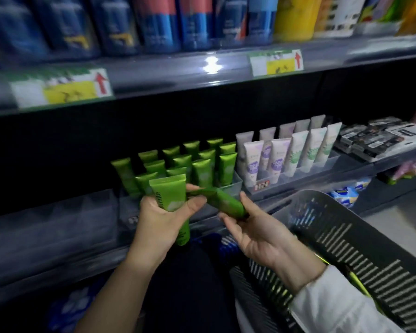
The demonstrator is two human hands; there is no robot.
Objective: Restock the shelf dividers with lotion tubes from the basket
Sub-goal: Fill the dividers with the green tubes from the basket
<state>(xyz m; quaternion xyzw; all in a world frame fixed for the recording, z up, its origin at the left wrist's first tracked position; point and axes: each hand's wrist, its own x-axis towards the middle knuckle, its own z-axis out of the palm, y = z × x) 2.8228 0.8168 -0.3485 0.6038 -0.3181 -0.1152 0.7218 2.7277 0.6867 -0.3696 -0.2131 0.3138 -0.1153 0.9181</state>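
Note:
My left hand (162,218) grips an upright green lotion tube (171,195), crimped end up, just in front of the shelf divider (233,186) that holds several rows of green tubes (202,164). My right hand (252,233) holds a second green tube (223,201) lying slanted, its tip touching my left fingers. The dark slatted basket (341,239) hangs on my right forearm, below and right of the hands. What lies inside the basket is hidden.
White and lilac tubes (291,152) fill the divider to the right, then dark flat packs (380,138). Blue bottles (154,22) stand on the shelf above, behind price labels (60,86). An unfilled clear divider (53,227) sits left of the green tubes.

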